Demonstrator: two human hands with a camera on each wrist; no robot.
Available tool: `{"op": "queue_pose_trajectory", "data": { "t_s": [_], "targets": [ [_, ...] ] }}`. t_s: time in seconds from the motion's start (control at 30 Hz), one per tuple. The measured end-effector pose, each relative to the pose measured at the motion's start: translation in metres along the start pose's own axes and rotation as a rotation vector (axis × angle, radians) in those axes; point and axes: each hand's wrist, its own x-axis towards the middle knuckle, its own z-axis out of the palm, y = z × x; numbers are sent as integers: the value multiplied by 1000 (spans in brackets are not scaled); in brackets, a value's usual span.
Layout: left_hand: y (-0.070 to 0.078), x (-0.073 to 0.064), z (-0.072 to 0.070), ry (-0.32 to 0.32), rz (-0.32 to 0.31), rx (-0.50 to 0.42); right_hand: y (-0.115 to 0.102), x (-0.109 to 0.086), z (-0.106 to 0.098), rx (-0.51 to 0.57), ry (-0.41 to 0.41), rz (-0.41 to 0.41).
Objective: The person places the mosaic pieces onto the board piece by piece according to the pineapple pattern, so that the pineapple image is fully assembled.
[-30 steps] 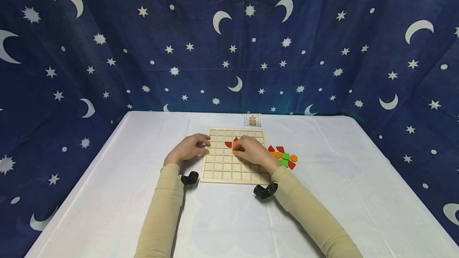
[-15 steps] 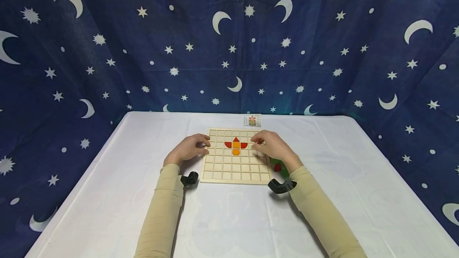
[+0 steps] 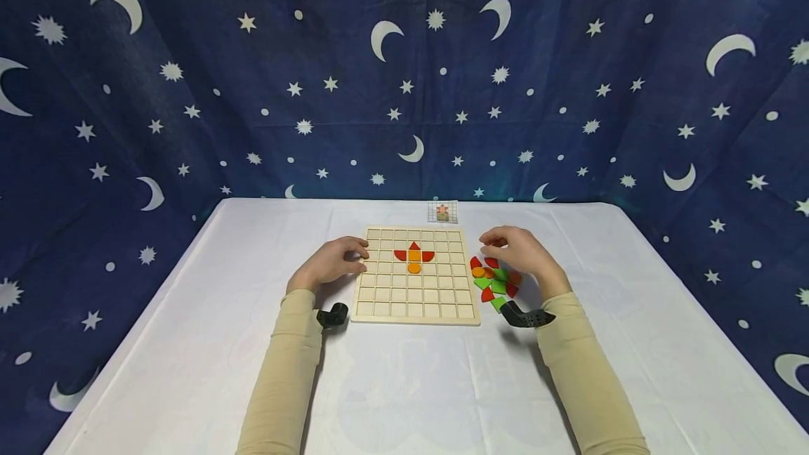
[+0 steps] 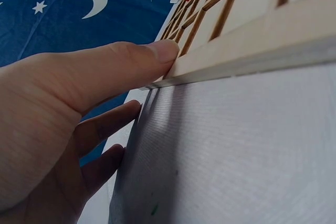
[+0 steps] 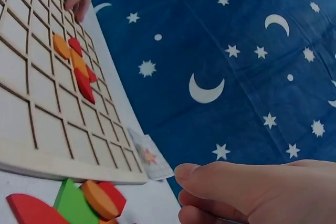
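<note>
1 left hand on the board's 9-to-10 o'clock edge: fingers loosely bent, wide gap to the thumb, which touches the frame; nothing wrapped round it.

1 gridded wooden board, mid-worktop, between the hands. 5 pieces on it: 1 orange square; from that, 1 red triangle at 12, 1 orange disc at 6, 2 red quarter-rounds at 9 and 3.

1 printed card at the board's 1 o'clock.

1 loose pile just off its 3 o'clock. Head view count: 4 red, 3 orange, 4 green; they overlap, could be more.

1 right hand by the pile's 1 o'clock: fingers loosely curled, small gap to thumb, nothing seen in it.

View differences: left wrist shows the board's side face. Right wrist catches part of the pile only, but shows piece thickness and an orange round tilted against green.
</note>
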Motion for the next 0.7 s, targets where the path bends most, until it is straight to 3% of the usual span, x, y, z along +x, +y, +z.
{"op": "queue_pose_trajectory", "data": {
  "t_s": [0.3, 0.7],
  "targets": [
    [-1, -1, -1, -4, 1, 0, 8, 2, 12, -23, -51, 13],
    [-3, 1, 1, 1, 11, 0, -3, 11, 27, -119, -119, 21]
  ]
}}
